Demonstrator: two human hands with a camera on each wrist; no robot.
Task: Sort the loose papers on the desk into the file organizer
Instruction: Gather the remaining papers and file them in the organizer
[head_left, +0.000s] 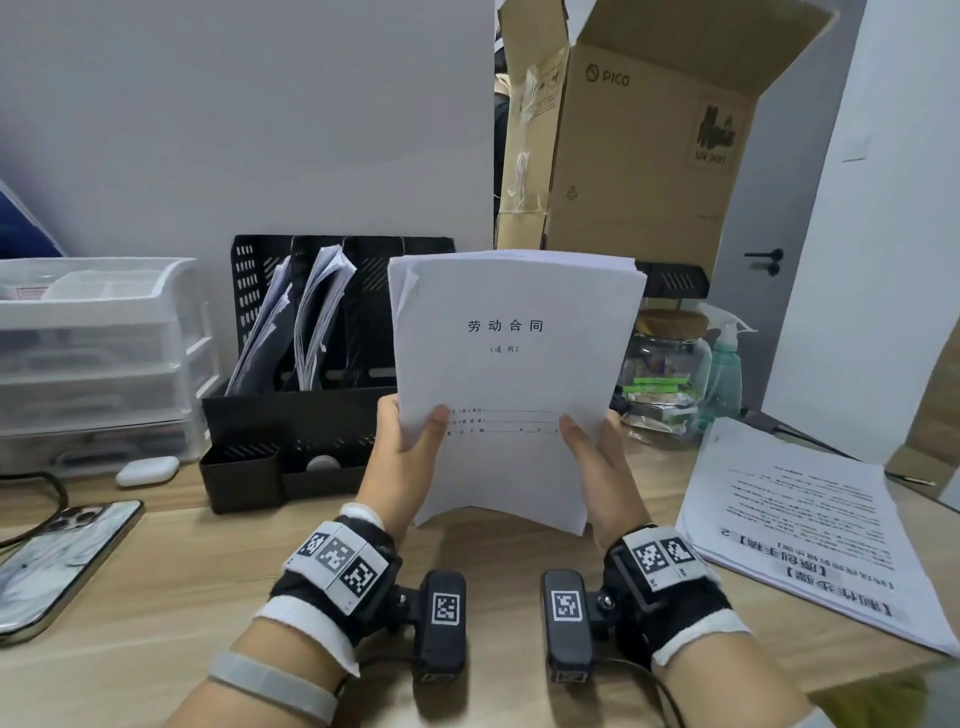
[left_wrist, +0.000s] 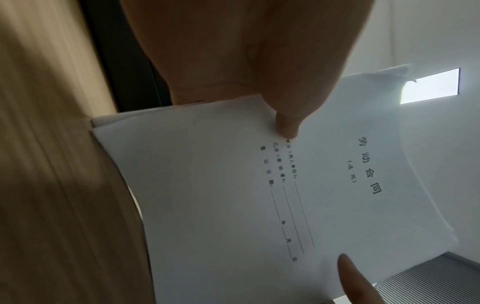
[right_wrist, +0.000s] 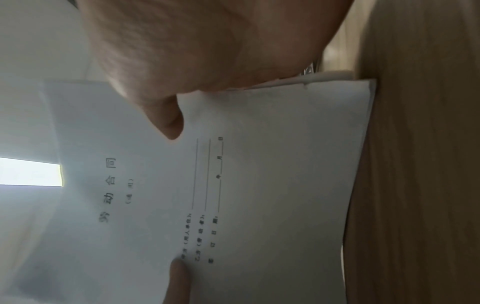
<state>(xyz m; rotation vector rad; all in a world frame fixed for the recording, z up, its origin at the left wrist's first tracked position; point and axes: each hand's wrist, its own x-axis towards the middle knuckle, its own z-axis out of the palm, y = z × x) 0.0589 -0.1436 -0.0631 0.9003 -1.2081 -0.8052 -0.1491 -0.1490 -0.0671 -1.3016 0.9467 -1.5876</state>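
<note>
A white stack of papers (head_left: 511, 374) with a printed title page stands upright, its bottom edge on the wooden desk (head_left: 197, 582). My left hand (head_left: 402, 441) grips its lower left side, thumb on the front page. My right hand (head_left: 597, 457) grips the lower right side the same way. Both wrist views show the same stack (left_wrist: 259, 195) (right_wrist: 246, 185) with a thumb pressed on it. Behind it to the left stands the black file organizer (head_left: 291, 415), with papers leaning in its two left slots (head_left: 317, 312). A second loose paper pile (head_left: 810, 525) lies flat at the right.
Clear plastic drawers (head_left: 98, 364) stand at the left, with a white earbud case (head_left: 148, 470) and a phone (head_left: 57, 561) in front. An open cardboard box (head_left: 639, 145), a glass jar (head_left: 665, 374) and a spray bottle (head_left: 724, 369) stand behind the right side.
</note>
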